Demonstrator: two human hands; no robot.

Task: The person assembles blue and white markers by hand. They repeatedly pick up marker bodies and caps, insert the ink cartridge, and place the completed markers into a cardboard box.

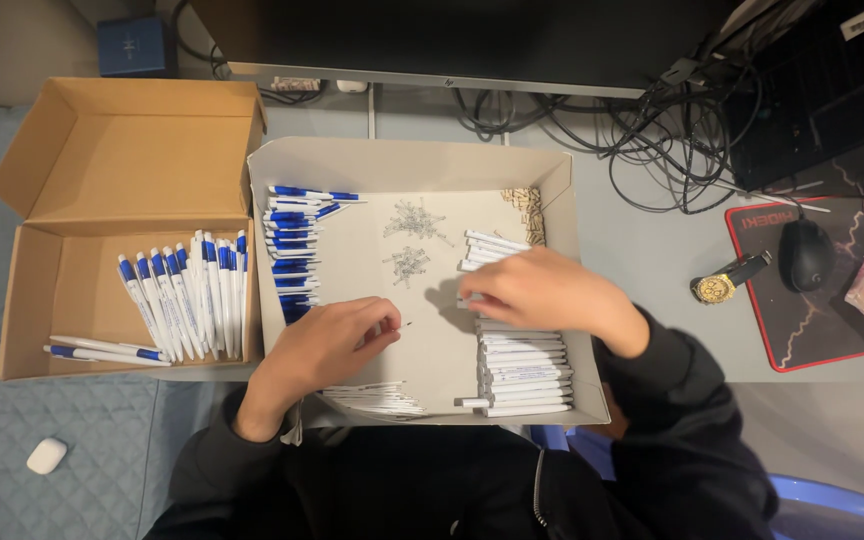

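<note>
Right hand rests curled on white barrels, stacked crosswise at its 6 o'clock; left hand pinches a thin refill, tip toward 3 o'clock.

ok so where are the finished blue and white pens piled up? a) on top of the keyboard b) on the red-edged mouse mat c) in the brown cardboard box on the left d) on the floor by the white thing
c: the assembled blue and white pens lie in a row inside the brown cardboard box left of the grey tray, none on the mouse mat.
</note>
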